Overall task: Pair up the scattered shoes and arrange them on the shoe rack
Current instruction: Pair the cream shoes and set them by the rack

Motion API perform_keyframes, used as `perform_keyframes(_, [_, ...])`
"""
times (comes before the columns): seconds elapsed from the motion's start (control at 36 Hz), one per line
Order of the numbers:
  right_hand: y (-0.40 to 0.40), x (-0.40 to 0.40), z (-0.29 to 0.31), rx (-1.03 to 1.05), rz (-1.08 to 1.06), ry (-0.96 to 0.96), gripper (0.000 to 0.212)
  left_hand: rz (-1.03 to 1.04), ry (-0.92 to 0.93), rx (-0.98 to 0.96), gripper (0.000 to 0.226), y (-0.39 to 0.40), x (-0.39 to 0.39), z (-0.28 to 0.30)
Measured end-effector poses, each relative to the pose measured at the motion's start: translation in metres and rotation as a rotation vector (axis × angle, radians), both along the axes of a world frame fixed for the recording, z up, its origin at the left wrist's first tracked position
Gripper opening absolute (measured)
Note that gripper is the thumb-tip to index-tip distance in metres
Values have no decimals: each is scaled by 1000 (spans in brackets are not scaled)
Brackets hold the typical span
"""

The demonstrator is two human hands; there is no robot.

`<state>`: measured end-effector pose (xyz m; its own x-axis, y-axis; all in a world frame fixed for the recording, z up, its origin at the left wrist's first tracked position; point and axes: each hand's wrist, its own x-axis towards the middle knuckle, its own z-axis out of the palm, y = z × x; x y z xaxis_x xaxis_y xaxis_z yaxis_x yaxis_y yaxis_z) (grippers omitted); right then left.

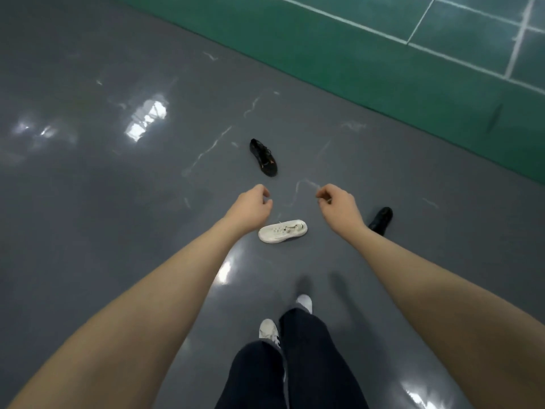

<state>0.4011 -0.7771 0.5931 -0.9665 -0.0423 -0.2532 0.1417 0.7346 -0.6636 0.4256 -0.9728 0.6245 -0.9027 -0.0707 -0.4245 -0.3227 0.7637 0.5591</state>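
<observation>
Three single shoes lie scattered on the grey floor. A white sneaker lies on its side between my forearms. A black sneaker with orange marks lies farther off, beyond my hands. A plain black shoe sits to the right, partly hidden behind my right wrist. My left hand hangs in the air above and left of the white sneaker, fingers loosely curled, holding nothing. My right hand hovers to the right of it, fingers also loosely curled and empty. No shoe rack is in view.
My own legs in dark trousers and white shoes stand at the bottom centre. A green floor area with white lines starts beyond the grey floor at the top right. The grey floor is glossy with light reflections.
</observation>
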Motion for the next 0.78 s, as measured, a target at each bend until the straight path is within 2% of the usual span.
perform_keyframes(0.39, [3,-114,-61,89,-86,-64,26,-110,-73,0,33,14,-143,-55])
perform_keyframes(0.53, [10,-151,-99,176,-66,-157,28,-173,-148,-19,31,22,-192,-95])
perform_keyframes(0.78, [13,-204,-194,132,-197,-303,26,-280,-214,-29,32,27,-265,-189])
